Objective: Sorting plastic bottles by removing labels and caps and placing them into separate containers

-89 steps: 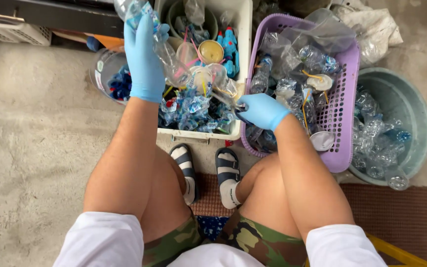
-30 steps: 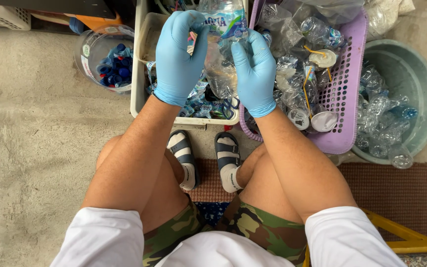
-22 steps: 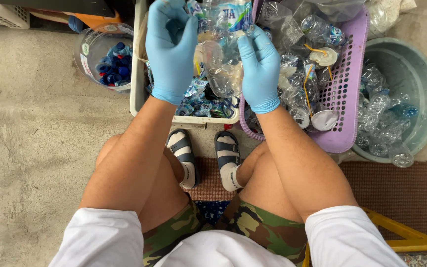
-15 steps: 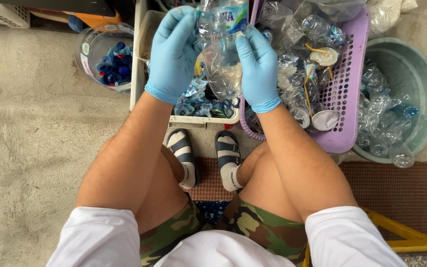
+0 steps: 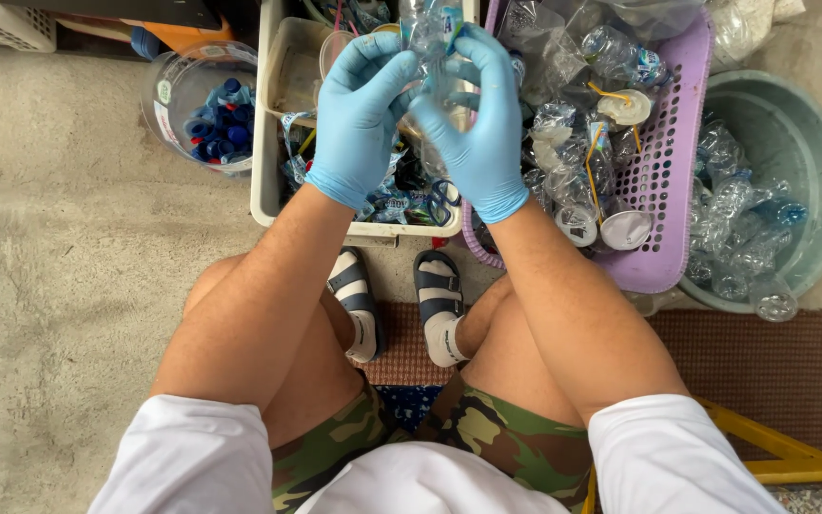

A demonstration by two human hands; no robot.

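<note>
work in hand: a clear plastic bottle (image 5: 427, 38) is held up between both gloved hands, above the white crate (image 5: 265, 143) and beside the purple basket (image 5: 663, 171).
done so far: judging by the piles, much has been sorted: blue caps are gathered in the clear tub (image 5: 204, 105), crushed bottles are heaped in the green basin (image 5: 792, 124), torn labels are seen in the white crate.
left to do: the purple basket is seen full of bottles and cups, so a good share appears unsorted.
left hand (image 5: 359, 119): closed on the bottle from the left, fingers curled round it.
right hand (image 5: 478, 124): closed on the bottle from the right, fingertips pressed at its label.
bottle state: whether the cap is on cannot be told.
</note>
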